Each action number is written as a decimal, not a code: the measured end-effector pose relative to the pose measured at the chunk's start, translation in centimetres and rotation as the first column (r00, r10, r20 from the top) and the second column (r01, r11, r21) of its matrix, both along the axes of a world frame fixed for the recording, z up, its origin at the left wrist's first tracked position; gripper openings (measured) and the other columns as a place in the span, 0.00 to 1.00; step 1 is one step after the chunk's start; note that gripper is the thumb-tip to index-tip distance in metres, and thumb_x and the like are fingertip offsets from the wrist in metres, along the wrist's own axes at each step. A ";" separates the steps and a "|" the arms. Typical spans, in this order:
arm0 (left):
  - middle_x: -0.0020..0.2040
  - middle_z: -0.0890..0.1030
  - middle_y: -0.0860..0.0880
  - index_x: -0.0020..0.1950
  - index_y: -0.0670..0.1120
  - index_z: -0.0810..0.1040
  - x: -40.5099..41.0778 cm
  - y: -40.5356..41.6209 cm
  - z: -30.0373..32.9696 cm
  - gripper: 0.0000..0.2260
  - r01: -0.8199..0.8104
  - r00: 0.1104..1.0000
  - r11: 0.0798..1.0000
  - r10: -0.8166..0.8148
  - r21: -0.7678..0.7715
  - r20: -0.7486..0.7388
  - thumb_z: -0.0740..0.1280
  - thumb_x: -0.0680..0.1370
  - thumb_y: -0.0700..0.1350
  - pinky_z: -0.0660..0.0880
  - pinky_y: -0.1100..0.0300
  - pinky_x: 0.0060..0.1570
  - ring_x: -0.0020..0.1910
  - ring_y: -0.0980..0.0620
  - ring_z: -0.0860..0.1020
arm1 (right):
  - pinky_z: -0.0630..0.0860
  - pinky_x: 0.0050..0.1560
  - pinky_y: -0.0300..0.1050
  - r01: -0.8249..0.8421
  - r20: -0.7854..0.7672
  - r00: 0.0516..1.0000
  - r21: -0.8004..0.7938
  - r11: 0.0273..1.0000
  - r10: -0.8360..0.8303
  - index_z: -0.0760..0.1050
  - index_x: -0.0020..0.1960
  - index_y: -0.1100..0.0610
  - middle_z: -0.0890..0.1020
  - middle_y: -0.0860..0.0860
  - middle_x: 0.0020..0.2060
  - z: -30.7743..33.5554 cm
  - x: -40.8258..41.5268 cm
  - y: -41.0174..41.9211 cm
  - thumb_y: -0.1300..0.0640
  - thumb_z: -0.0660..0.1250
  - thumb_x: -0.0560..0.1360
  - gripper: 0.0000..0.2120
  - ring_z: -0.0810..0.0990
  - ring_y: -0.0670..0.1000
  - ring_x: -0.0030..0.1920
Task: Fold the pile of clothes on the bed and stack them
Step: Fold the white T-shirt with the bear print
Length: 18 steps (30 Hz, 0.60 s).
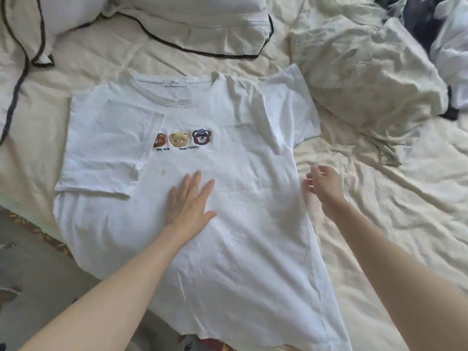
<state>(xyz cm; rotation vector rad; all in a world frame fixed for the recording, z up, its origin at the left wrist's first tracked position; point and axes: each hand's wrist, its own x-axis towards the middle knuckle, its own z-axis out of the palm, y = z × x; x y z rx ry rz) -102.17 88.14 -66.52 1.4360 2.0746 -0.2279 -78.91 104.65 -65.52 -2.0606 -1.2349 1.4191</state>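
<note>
Head view: the white T-shirt (pixel 228 224) lies flat at frame centre on the bed (pixel 379 224), its left sleeve folded inward. My left hand (pixel 190 201) presses it, fingers straight and spread. My right hand (pixel 324 188) hovers at its right edge, fingers blurred, loosely curled. Rumpled clothes (pixel 430 34) sit upper right.
</note>
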 end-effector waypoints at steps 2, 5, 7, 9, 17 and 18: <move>0.76 0.31 0.49 0.76 0.59 0.37 -0.7 2.1 -1.1 0.45 0.034 0.998 0.998 -0.037 -0.051 -0.058 0.68 0.73 0.60 0.40 0.40 0.71 0.75 0.46 0.32 | 0.74 0.37 0.45 0.012 -0.031 0.999 -0.009 1.000 -0.012 0.74 0.49 0.62 0.78 0.56 0.37 -0.9 -1.4 3.0 0.57 0.57 0.79 0.10 0.76 0.50 0.33; 0.74 0.27 0.49 0.72 0.60 0.28 -1.2 4.0 -2.3 0.56 0.057 0.992 0.989 -0.071 -0.135 -0.102 0.73 0.66 0.63 0.42 0.34 0.69 0.73 0.45 0.30 | 0.73 0.29 0.40 0.151 -0.196 0.966 -0.093 0.984 -0.167 0.71 0.39 0.61 0.74 0.54 0.30 -1.6 -3.4 6.5 0.59 0.59 0.79 0.12 0.75 0.49 0.28; 0.73 0.26 0.49 0.71 0.60 0.26 -1.2 4.7 -2.7 0.57 0.071 0.988 0.977 -0.097 -0.199 -0.120 0.72 0.65 0.65 0.44 0.33 0.68 0.73 0.45 0.29 | 0.74 0.26 0.38 0.309 -0.322 0.870 -0.234 0.922 -0.374 0.69 0.38 0.60 0.75 0.53 0.30 -1.6 -4.4 8.0 0.60 0.62 0.78 0.10 0.77 0.49 0.27; 0.73 0.25 0.48 0.70 0.59 0.25 -1.2 5.1 -2.9 0.57 0.087 0.983 0.965 -0.123 -0.249 -0.133 0.71 0.65 0.66 0.46 0.33 0.68 0.73 0.44 0.30 | 0.77 0.29 0.40 0.399 -0.366 0.760 -0.389 0.830 -0.537 0.71 0.45 0.61 0.79 0.53 0.35 -1.2 -5.0 9.0 0.59 0.65 0.77 0.06 0.81 0.50 0.30; 0.70 0.22 0.50 0.67 0.60 0.22 -1.5 5.8 -2.5 0.58 0.086 0.988 0.943 -0.121 -0.322 -0.091 0.71 0.65 0.66 0.47 0.33 0.68 0.73 0.44 0.29 | 0.78 0.44 0.41 0.655 -0.360 0.645 -0.193 0.731 -0.674 0.76 0.50 0.59 0.78 0.50 0.39 1.7 -5.3 11.1 0.63 0.64 0.76 0.04 0.77 0.47 0.37; 0.68 0.21 0.51 0.66 0.60 0.21 -1.5 5.9 -2.5 0.58 0.088 0.989 0.942 -0.122 -0.324 -0.085 0.71 0.65 0.66 0.47 0.33 0.68 0.73 0.44 0.29 | 0.77 0.44 0.42 0.690 -0.389 0.624 -0.133 0.711 -0.678 0.76 0.48 0.59 0.78 0.51 0.39 2.1 -5.4 11.2 0.64 0.65 0.75 0.03 0.77 0.48 0.38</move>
